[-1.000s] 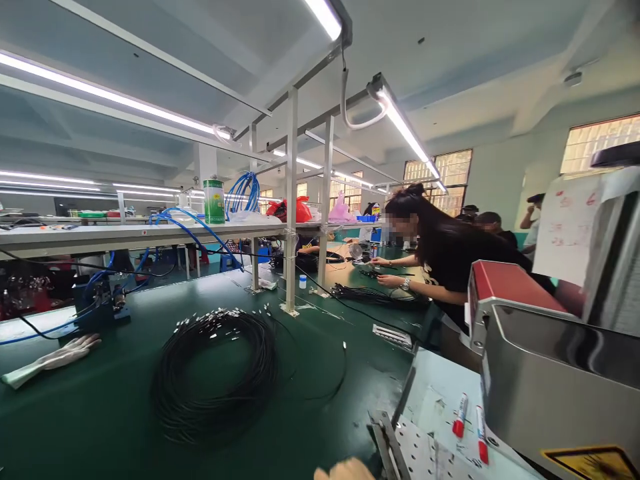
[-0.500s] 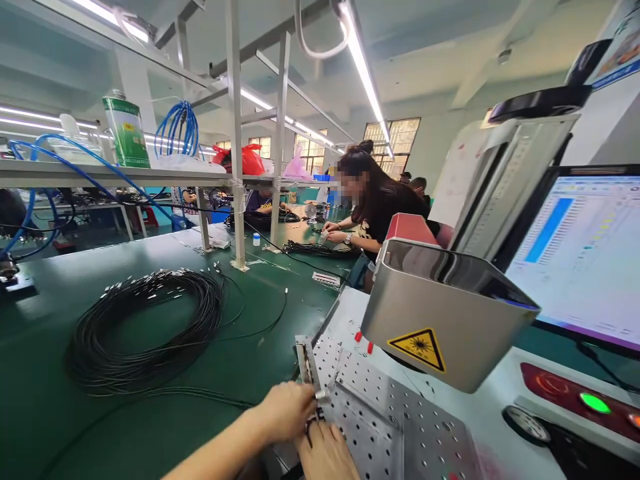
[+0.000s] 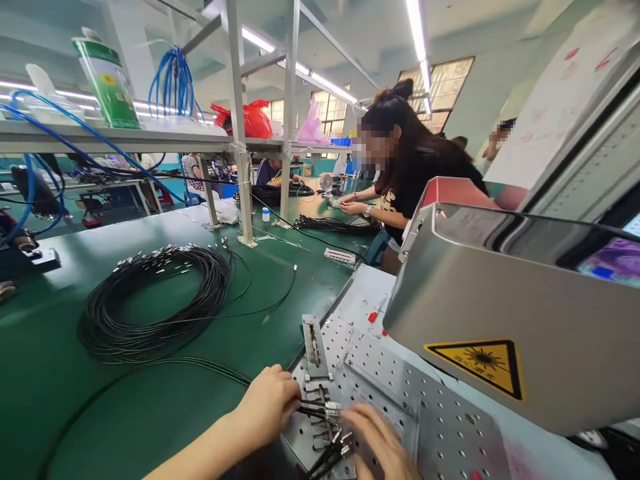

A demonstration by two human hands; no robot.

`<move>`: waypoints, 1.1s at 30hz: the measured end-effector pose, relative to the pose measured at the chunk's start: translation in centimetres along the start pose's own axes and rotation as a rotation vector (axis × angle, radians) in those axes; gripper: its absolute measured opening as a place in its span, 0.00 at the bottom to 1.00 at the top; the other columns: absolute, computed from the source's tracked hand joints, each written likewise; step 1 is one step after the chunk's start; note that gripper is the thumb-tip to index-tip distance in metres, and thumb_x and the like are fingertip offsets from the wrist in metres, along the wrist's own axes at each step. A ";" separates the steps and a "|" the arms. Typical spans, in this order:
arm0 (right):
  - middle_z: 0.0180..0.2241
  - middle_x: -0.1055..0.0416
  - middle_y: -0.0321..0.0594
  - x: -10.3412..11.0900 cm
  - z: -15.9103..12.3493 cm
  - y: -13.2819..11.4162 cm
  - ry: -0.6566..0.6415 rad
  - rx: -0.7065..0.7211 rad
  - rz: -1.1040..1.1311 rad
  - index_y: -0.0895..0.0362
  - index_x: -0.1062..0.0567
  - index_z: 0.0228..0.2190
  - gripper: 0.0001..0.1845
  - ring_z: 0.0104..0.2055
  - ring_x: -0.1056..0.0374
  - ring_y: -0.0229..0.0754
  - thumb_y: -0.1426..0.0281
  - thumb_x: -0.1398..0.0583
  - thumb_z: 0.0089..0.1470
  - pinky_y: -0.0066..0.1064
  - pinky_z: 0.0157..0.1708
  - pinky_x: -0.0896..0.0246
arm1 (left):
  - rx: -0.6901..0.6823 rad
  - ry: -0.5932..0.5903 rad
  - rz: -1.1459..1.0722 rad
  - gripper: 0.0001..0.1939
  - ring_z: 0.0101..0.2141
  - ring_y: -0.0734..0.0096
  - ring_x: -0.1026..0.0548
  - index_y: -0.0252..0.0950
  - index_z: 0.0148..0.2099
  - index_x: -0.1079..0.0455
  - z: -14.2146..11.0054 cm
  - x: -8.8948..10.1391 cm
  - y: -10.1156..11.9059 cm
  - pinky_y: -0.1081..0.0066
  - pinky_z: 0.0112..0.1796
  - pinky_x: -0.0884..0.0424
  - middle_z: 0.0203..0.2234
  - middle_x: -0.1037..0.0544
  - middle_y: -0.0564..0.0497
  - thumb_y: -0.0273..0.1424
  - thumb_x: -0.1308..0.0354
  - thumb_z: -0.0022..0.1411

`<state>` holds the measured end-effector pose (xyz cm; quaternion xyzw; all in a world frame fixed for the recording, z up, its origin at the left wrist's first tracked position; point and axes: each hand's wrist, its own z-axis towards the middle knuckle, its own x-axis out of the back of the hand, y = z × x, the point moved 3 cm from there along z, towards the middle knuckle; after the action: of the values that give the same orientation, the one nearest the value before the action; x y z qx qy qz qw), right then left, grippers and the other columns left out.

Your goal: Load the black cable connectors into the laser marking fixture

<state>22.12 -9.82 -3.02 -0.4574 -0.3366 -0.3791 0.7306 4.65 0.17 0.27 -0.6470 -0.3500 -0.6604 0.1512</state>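
My left hand [image 3: 267, 403] is closed around several thin black cables [image 3: 311, 405] whose metal connector ends [image 3: 331, 408] stick out to the right. Fingers apart, my right hand [image 3: 383, 440] hovers beside those ends, slightly blurred. Below both hands lies a slotted metal fixture [image 3: 316, 347] along the left edge of a perforated metal plate [image 3: 435, 427]. A second group of black cable ends with metal tips [image 3: 343, 443] rests in the fixture's lower part, near my right thumb.
A coil of black cables [image 3: 210, 287] lies on the green table [image 3: 165, 413]. The laser head with a warning sign [image 3: 480, 313] overhangs the plate from the right. Shelf posts [image 3: 245, 193] rise behind. Across the table a co-worker [image 3: 405, 160] handles cables.
My hands have separated: the left has drawn back leftward with cables in it, the right has moved right and opened. The view has shifted, bringing the laser head closer.
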 end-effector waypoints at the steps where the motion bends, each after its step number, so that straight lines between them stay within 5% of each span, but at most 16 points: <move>1: 0.45 0.35 0.45 0.4 0.2 0.3 -0.005 -0.063 0.031 0.54 0.35 0.44 0.22 0.49 0.39 0.47 0.76 0.49 0.44 0.40 0.46 0.39 | 0.039 -0.027 -0.042 0.05 0.33 0.67 0.31 0.40 0.33 0.33 0.1 0.2 0.0 0.70 0.34 0.37 0.29 0.26 0.53 0.28 0.50 0.56; 6: 0.45 0.36 0.47 -0.1 1.5 0.5 -0.053 -0.212 0.128 0.57 0.35 0.45 0.22 0.49 0.40 0.45 0.77 0.54 0.47 0.41 0.47 0.40 | 0.174 -0.068 0.008 0.11 0.34 0.60 0.28 0.42 0.36 0.32 0.3 0.4 0.3 0.67 0.32 0.36 0.30 0.25 0.51 0.25 0.51 0.52; 14: 0.42 0.36 0.45 -0.4 3.4 -0.5 -0.259 -0.150 -0.044 0.56 0.34 0.47 0.31 0.45 0.39 0.45 0.84 0.56 0.42 0.41 0.45 0.41 | 0.014 0.071 0.216 0.10 0.29 0.63 0.31 0.36 0.33 0.35 0.7 -1.4 1.1 0.64 0.31 0.38 0.27 0.28 0.50 0.20 0.55 0.54; 27: 0.37 0.34 0.45 -1.4 3.8 -0.3 -0.217 -0.111 -0.217 0.55 0.30 0.43 0.30 0.41 0.36 0.45 0.85 0.55 0.40 0.38 0.39 0.37 | -0.163 0.111 0.193 0.04 0.33 0.66 0.37 0.38 0.38 0.38 1.5 -2.1 1.1 0.66 0.30 0.45 0.31 0.33 0.52 0.28 0.53 0.60; 33: 0.35 0.34 0.44 -1.0 3.9 -0.2 -0.188 -0.155 -0.090 0.56 0.29 0.40 0.28 0.39 0.36 0.44 0.85 0.56 0.41 0.39 0.40 0.38 | -0.175 0.099 0.200 0.09 0.36 0.63 0.40 0.40 0.40 0.38 1.0 -1.1 0.9 0.65 0.31 0.46 0.33 0.34 0.51 0.26 0.52 0.56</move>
<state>20.87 -6.07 -2.44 -0.5304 -0.3934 -0.3918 0.6406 6.10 -0.11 -0.58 -0.6561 -0.2169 -0.7011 0.1762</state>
